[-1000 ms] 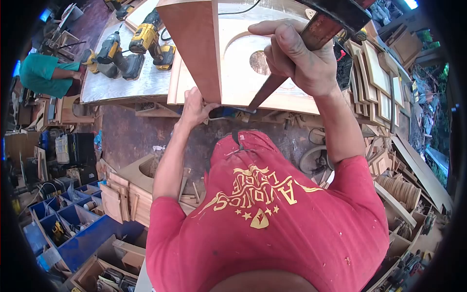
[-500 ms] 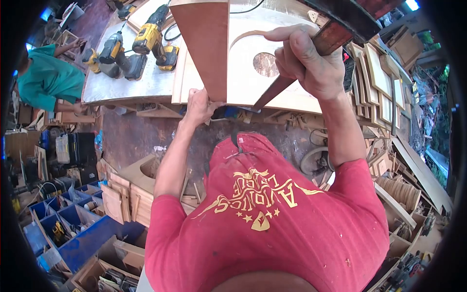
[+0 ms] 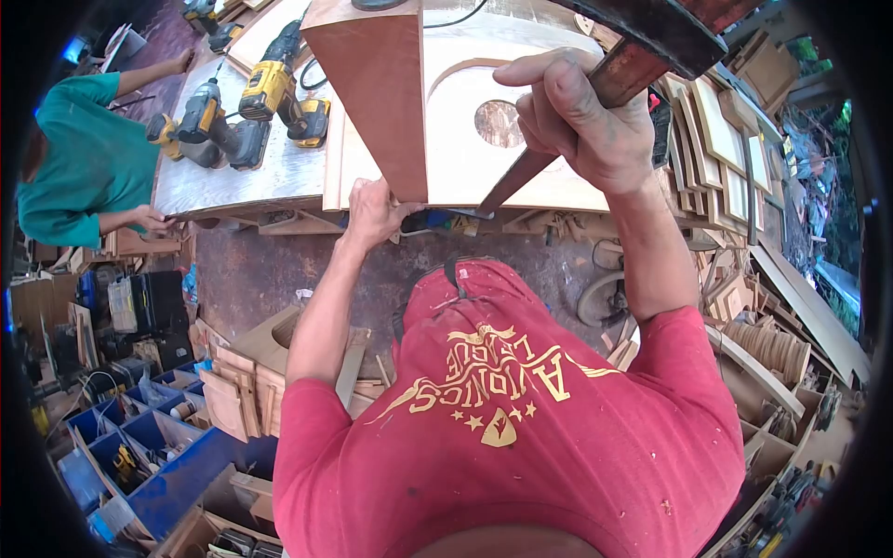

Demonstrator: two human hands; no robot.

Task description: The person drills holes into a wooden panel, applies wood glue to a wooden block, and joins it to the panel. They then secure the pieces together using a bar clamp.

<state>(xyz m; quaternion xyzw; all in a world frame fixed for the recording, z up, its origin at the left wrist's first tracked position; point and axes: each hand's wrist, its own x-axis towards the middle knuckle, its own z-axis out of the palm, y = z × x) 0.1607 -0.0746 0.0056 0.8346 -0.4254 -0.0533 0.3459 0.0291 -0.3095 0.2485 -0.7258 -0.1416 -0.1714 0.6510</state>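
My right hand is closed around the long steel bar of a bar clamp, its index finger stretched to the left. The clamp's dark, rusty head is above the hand; its lower end slants down to the bench's near edge. My left hand grips the low near end of a reddish-brown wooden board that stands on edge; some of its fingers are hidden. Beneath both hands lies a pale panel with a round hole.
Yellow cordless drills stand on the bench at left. A co-worker in a green shirt touches the bench's left side. Wooden panels are stacked at right. A blue divided bin stands on the floor at lower left.
The bench, board and drills appear slightly further left in view. The co-worker has come closer to the bench, with hands now on it. My grips look the same.
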